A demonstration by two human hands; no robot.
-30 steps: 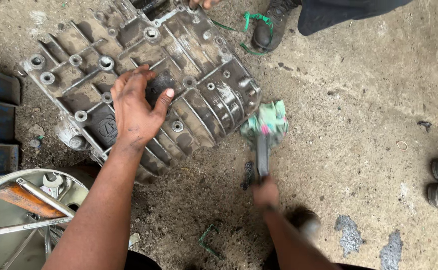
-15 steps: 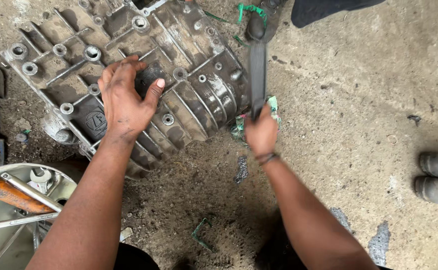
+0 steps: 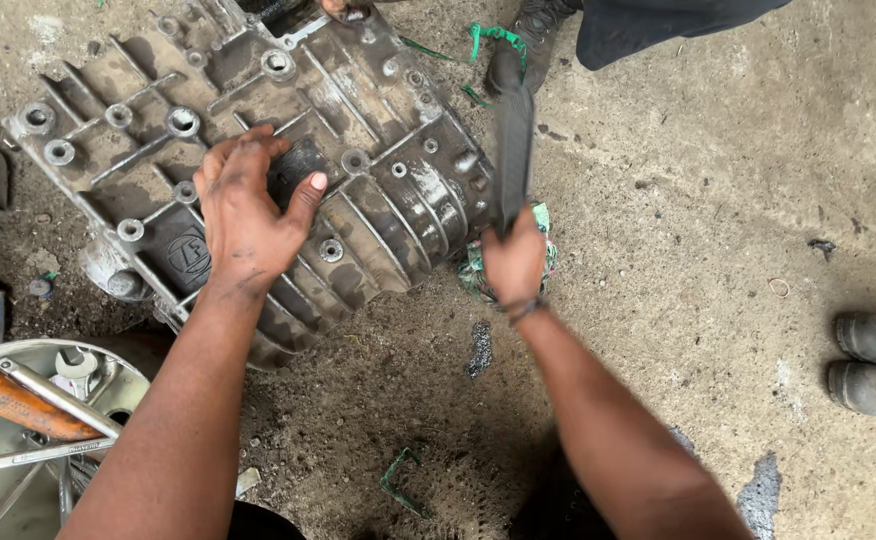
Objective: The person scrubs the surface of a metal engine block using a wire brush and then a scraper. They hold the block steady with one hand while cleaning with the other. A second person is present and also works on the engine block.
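- A round metal pan (image 3: 18, 450) at the lower left edge holds an orange-handled tool (image 3: 8, 400) and loose parts.
- A grimy, ribbed aluminium gearbox casing (image 3: 378, 190) lies flat on the dirt floor (image 3: 718, 220), upper left of centre, its rim studded with bolt holes and raised bosses, oil staining the fins.
- The left hand (image 3: 248, 215) presses open-palmed on the casing, fingers spread, gripping nothing.
- The right hand (image 3: 513, 262) is closed around the lower end of a dark flat bar (image 3: 513, 150), held upright just beside the casing's right edge, above a scrap of green rag (image 3: 543, 220).
- Another person's dark boots (image 3: 873, 360) stand at the right edge.
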